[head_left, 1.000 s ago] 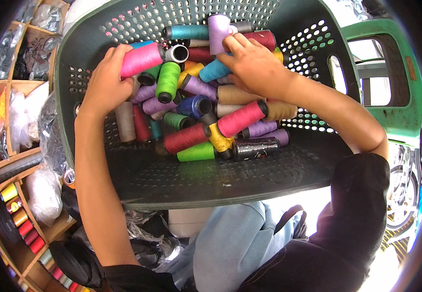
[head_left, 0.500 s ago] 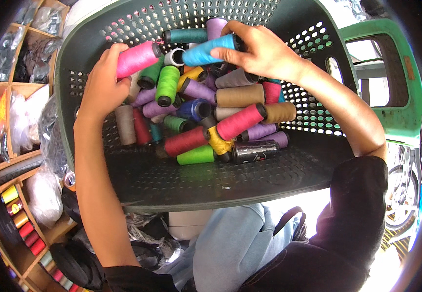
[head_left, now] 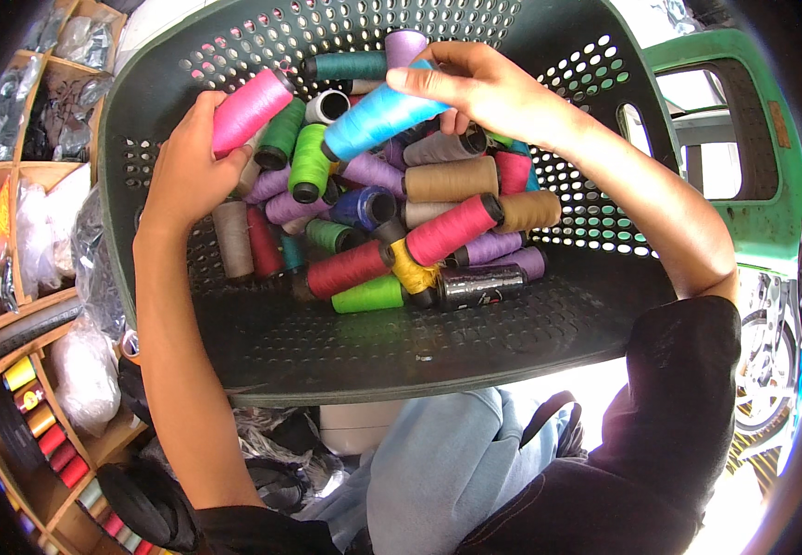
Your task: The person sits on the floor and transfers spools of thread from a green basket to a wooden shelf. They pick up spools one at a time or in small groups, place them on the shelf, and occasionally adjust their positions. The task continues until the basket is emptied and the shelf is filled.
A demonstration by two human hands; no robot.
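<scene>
My left hand is closed around the lower end of a pink thread spool, tilted up to the right over the left part of a dark perforated basket. In my right hand is a blue thread spool, gripped near its upper right end, its black lower end angled down to the left. Beneath both lie many spools in a heap: a bright green spool, a tan spool, a red-pink spool and a dark red spool among them. A lilac spool stands behind my right fingers.
Wooden shelving with bagged goods and a row of colored spools runs along the left. A green metal frame with openings stands at the right, above a wheel. The basket's near rim lies above my legs.
The blue spool has swung to a steeper tilt, its lower end moving down and left in my right hand. The pink spool has shifted slightly left and tipped more upright.
</scene>
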